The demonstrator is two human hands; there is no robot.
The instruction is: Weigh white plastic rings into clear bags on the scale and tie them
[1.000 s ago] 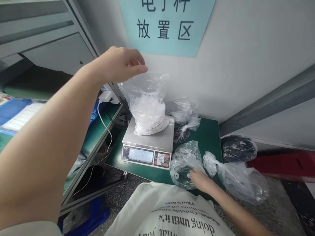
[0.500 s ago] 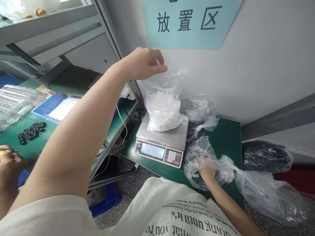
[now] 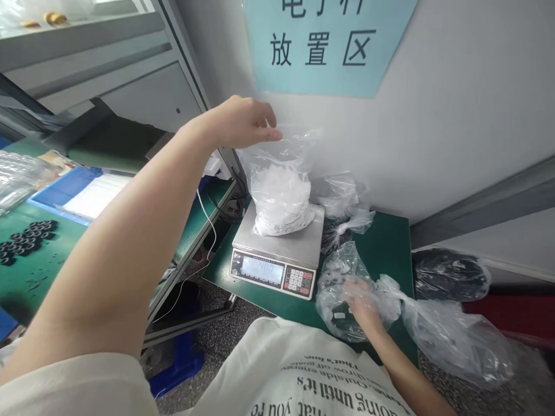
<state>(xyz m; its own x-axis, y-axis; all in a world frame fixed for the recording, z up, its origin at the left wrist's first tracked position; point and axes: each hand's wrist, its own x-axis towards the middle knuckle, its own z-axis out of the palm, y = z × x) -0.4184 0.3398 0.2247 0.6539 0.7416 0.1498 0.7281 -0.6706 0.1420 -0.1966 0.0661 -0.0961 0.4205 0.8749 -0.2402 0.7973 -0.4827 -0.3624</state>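
My left hand [image 3: 255, 122] hovers at the top edge of a clear plastic bag of white pieces [image 3: 281, 199]. Its fingers are loosely curled, with a gap to the thumb, and I see nothing gripped. That bag stands upright on the metal pan of a digital scale [image 3: 277, 248]; the lit display seems to read 400. Right of the scale, my right hand [image 3: 361, 297] is in a second clear plastic bag [image 3: 333, 283] with small pale pieces. Plastic covers its fingers, so their grip is hidden.
Tied plastic bags [image 3: 338, 196] lie behind, against the wall. A long clear bag [image 3: 459, 341] hangs off the green table's [image 3: 390, 237] right side, near a bag of dark items [image 3: 451, 274]. Left is a bench with black parts [image 3: 28, 240] and a blue tray [image 3: 82, 193].
The view has shifted, so the scene sits further left. My left hand stays at the bag's top and my right hand stays in the second bag. Another person's hand at far left has left view.
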